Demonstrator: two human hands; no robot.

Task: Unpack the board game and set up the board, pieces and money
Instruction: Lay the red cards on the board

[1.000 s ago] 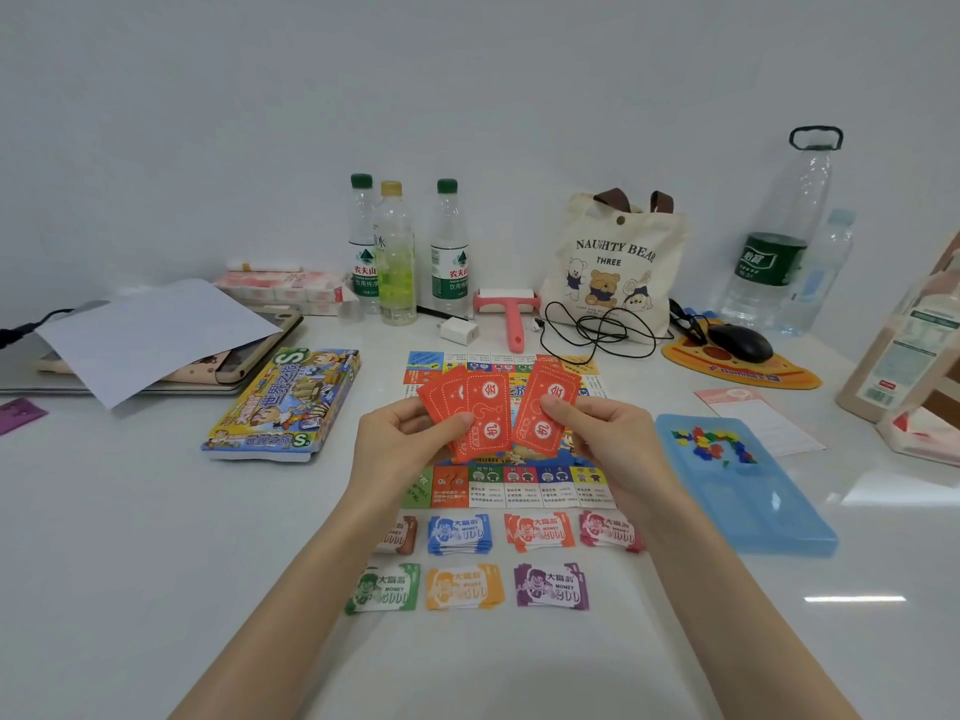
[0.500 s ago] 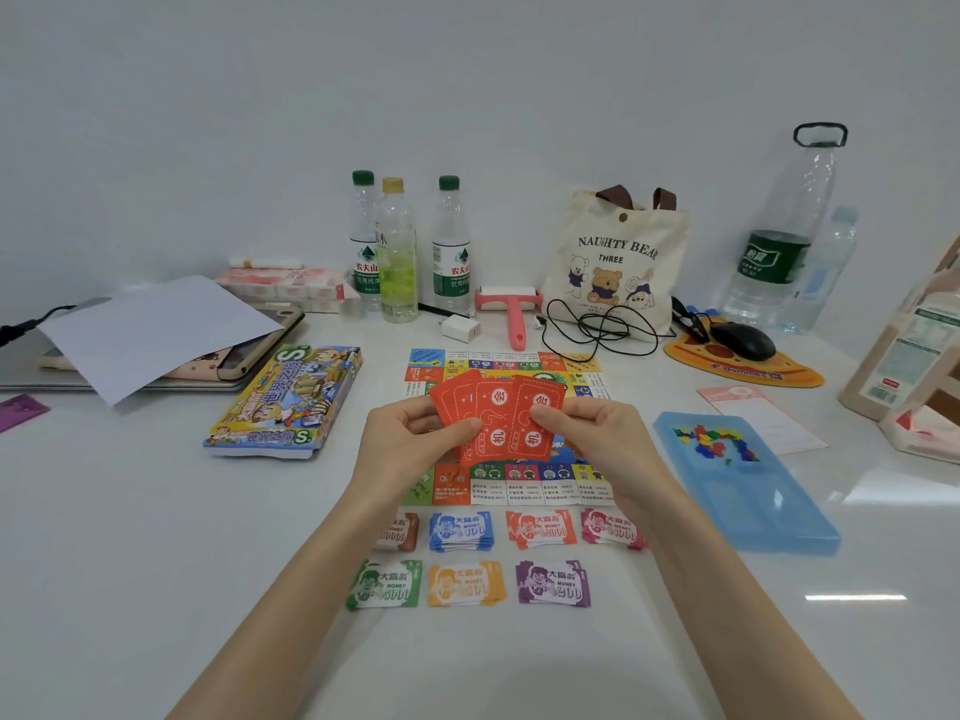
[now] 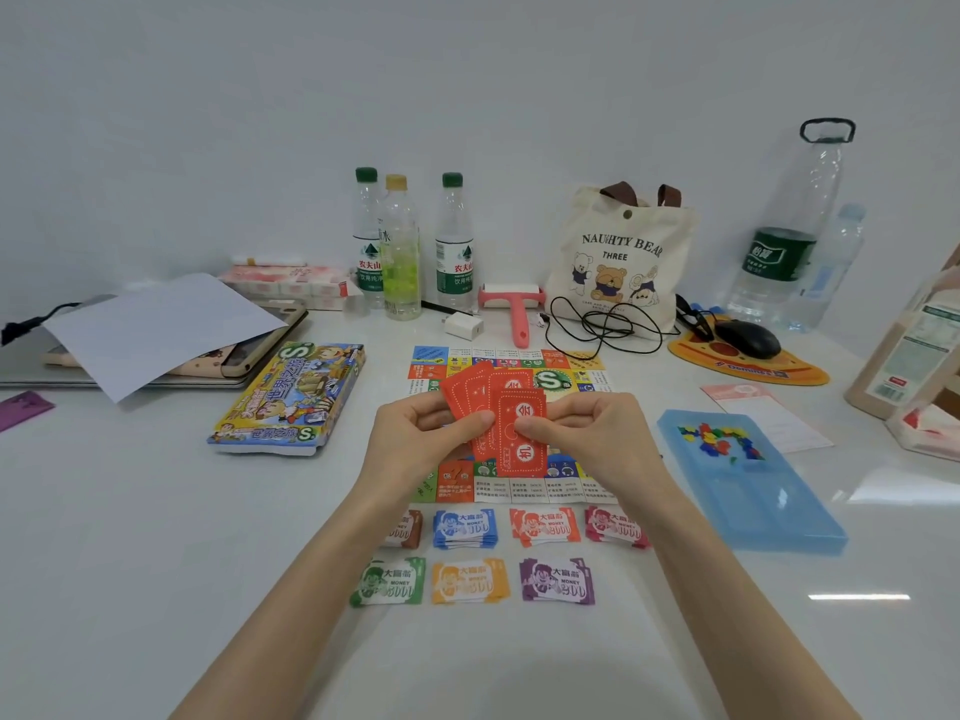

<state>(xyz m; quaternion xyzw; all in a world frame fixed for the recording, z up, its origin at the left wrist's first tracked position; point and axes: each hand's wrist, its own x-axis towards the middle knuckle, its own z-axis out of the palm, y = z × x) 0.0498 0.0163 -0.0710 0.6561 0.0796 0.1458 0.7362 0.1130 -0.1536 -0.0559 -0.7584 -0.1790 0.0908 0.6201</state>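
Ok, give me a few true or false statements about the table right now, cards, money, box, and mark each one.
1. Both hands hold the red cards above the board. True.
2. The money stacks lie in two rows in front of the board. True.
3. The game box sits right of the board. False: it is on the left.
4. The blue tray holds the money. False: it holds small coloured pieces.
5. The left hand is empty. False: it grips cards.

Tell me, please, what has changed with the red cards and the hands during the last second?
The red cards, fanned wide before, have been pushed together: the right hand slid its cards leftward over those in the left hand. Both hands keep hold. The board, money piles and game box stayed put.
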